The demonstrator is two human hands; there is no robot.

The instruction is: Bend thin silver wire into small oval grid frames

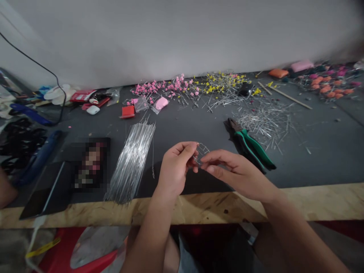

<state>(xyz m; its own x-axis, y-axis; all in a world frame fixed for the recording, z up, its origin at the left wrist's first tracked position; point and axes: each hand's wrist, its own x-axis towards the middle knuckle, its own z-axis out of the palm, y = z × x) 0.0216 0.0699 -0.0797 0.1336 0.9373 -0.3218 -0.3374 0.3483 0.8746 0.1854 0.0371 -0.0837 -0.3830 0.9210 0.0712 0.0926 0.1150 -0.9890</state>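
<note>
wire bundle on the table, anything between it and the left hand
Yes, one thin loose wire lies on the dark tabletop between the wire bundle and the left hand. It looks low enough to reach over easily. Nothing else visible stands between them.

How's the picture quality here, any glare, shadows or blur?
Head view: dim overall, with bright glints along the wire bundle; a dark shadow left of the pliers; the thin wire piece in the hands too fine to read clearly; smeared detail toward the right edge; a pixelated patch left of the bundle.
</note>
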